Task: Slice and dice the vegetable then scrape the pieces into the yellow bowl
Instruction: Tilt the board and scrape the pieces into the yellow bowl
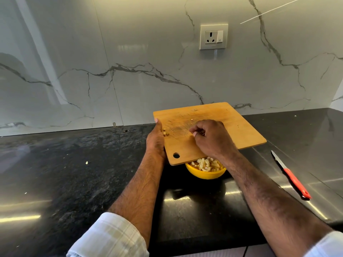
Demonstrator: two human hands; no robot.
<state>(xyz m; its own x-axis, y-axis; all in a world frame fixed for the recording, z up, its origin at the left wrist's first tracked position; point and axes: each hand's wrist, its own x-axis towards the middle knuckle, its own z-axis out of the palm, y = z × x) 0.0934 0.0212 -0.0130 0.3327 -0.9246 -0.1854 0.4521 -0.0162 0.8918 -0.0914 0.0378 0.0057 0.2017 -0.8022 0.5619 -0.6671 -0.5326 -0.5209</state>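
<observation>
Board (pixel 232 125) sat tilted over the yellow bowl (pixel 205 174), its near edge just above the rim, and you held it by the left edge with your left hand (pixel 156 140), thumb on top and fingers wrapped underneath. Your right hand (pixel 211 138) rested on the board with its fingers curled, raking at the wood (whether it held any bits, I could not tell). Diced pieces (pixel 206 164) already filled the bowl; a few stragglers (pixel 165 133) clung by your left thumb. The knife (pixel 291 176) lay on the counter (pixel 74 173) to the right, well apart.
</observation>
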